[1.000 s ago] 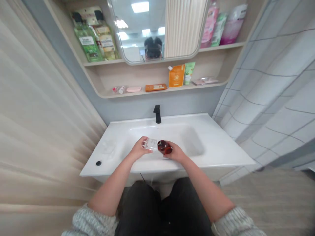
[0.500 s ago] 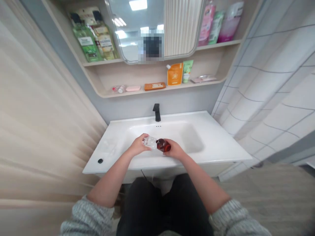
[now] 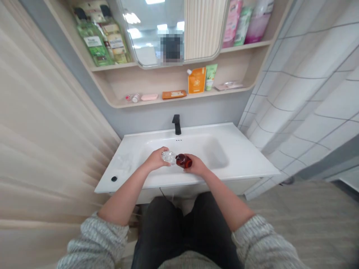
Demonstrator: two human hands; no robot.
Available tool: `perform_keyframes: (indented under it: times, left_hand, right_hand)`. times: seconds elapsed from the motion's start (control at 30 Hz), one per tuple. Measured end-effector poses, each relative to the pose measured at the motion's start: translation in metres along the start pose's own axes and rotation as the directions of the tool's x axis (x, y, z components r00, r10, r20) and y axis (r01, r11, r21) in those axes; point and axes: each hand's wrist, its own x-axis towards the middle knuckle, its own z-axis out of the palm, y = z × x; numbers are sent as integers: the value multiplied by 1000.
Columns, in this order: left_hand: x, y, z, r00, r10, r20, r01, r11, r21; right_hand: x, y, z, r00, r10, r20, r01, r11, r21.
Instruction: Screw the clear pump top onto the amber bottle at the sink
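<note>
My left hand (image 3: 157,159) is closed around a clear cup (image 3: 168,157), its fingers at the far and near sides. In my right hand (image 3: 196,166) lies a dark brown bottle (image 3: 184,160), tipped so that its open neck points left at the cup's mouth. Bottle neck and cup rim are very close; whether they touch I cannot tell, nor whether liquid flows. Both are held over the white sink basin (image 3: 217,149). On the counter at the left sits a small black cap (image 3: 114,179), beside a faint clear item (image 3: 122,163).
A black faucet (image 3: 177,124) stands behind the basin. Above it runs a shelf with an orange pouch (image 3: 196,80), a green tube (image 3: 211,77), an orange packet (image 3: 174,94) and a pink soap bar (image 3: 149,97). A mirror (image 3: 154,22) hangs higher, between shelved bottles. A beige curtain (image 3: 50,130) borders the left.
The whole view has shifted slightly, so everything sits a little higher and to the left. Cup and bottle keep about the same position relative to each other in my hands.
</note>
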Motion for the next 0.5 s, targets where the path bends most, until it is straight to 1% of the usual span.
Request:
perform_keyframes:
  times: [0.3,0.5]
  left_hand:
    - [0,8,-5,1000,18,5,-19,995,101]
    - [0,8,-7,998,48,50,-56,986,158]
  right_hand:
    - [1,0,0,1000,20,7,-20,1000,-14]
    - [0,1,1,1000,18,11,-18,999,-29]
